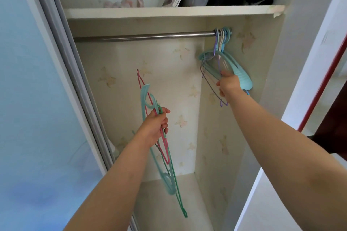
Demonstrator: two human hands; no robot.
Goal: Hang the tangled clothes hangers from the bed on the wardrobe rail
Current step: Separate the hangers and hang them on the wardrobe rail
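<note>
A steel wardrobe rail (150,36) runs under the shelf. At its right end hang several hangers (221,56), teal, purple and white, bunched against the side wall. My right hand (228,82) reaches up and grips the lower bars of that hanging bunch. My left hand (156,124) is lower, in the middle of the wardrobe, closed around a loose bunch of hangers (165,155): a pale teal one, a pink one and a green one, held upright and pointing down toward the wardrobe floor.
A white shelf (169,12) above the rail holds a book, folded cloth and dark fabric. A sliding door (37,99) stands at the left. The wardrobe side wall (266,80) is at the right, with a red door frame (326,80) beyond.
</note>
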